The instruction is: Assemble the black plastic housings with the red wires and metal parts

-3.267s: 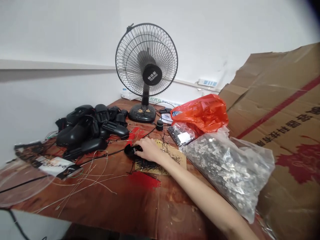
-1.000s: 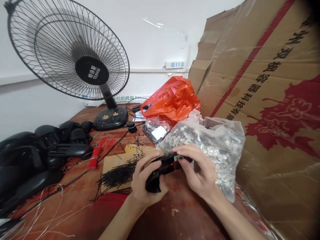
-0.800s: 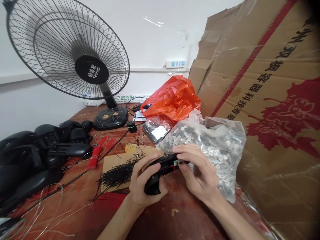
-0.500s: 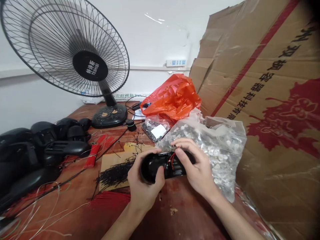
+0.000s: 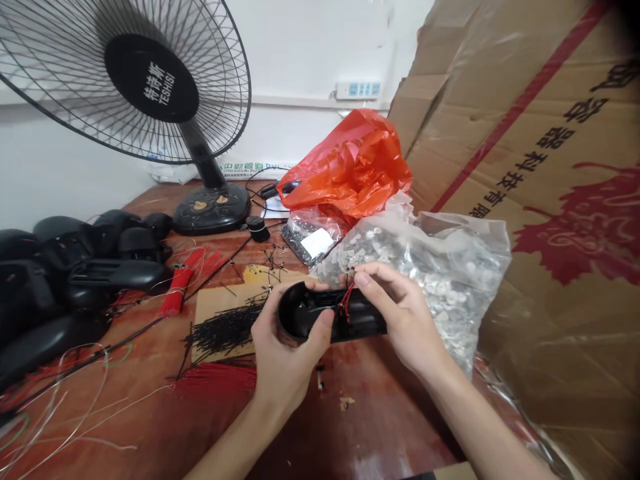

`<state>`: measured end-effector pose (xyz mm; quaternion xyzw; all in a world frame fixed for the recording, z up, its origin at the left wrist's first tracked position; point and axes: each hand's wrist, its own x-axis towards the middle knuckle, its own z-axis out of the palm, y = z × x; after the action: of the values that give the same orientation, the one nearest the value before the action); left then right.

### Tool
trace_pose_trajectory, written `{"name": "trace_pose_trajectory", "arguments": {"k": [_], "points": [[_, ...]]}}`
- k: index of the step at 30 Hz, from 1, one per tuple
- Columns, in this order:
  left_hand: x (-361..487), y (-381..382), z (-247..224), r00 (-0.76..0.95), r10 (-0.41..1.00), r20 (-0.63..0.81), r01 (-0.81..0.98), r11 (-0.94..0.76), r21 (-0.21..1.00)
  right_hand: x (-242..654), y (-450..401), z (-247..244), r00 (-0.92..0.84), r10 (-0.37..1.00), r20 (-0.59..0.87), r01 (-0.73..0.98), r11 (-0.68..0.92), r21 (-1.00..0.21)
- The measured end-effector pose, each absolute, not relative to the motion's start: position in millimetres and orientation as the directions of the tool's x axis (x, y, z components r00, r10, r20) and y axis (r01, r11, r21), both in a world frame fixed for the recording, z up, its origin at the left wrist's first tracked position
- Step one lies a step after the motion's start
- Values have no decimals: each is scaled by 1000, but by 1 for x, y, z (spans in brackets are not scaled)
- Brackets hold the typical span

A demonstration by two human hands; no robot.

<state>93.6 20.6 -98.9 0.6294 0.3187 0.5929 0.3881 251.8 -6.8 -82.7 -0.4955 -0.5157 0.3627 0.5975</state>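
A long black plastic housing (image 5: pixel 300 313), hollow side up, lies in my left hand (image 5: pixel 287 347), whose thumb presses over the near rim while the fingers curl behind it. Thin red wires (image 5: pixel 346 297) rise from the middle of the housing. Over its right part, my right hand (image 5: pixel 395 300) pinches the wires' upper end, where a small part shows at the fingertips; its kind is too small to tell. The right end of the housing is partly hidden by that hand.
Black plastic housings (image 5: pixel 100 260) pile up at the left. Cut black wires (image 5: pixel 227 327) lie on cardboard, with red wires (image 5: pixel 215 380) nearer. A clear bag of metal discs (image 5: pixel 450 280), an orange bag (image 5: pixel 350 167) and a fan (image 5: pixel 213 210) stand behind. A large carton (image 5: pixel 550 267) walls the right.
My right fingertips have lifted the red wires' end, so the wires stand up more from the housing. The housing has tilted slightly. The camera view has shifted.
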Motion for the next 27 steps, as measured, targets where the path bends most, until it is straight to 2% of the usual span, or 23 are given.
{"name": "trace_pose_trajectory", "arguments": {"k": [8, 14, 19, 27], "points": [[94, 19, -101, 116, 872, 475, -89, -467, 880, 253, -9, -82, 198, 943, 267, 96, 252, -963], [92, 21, -102, 125, 807, 578, -20, -580, 814, 257, -9, -78, 141, 941, 309, 166, 285, -944], [88, 22, -104, 153, 746, 648, 47, -661, 749, 261, -11, -71, 11, 918, 396, 231, 383, -894], [88, 22, -105, 155, 758, 634, 43, -646, 762, 260, -12, -73, -77, 834, 547, 446, 519, -729]]}}
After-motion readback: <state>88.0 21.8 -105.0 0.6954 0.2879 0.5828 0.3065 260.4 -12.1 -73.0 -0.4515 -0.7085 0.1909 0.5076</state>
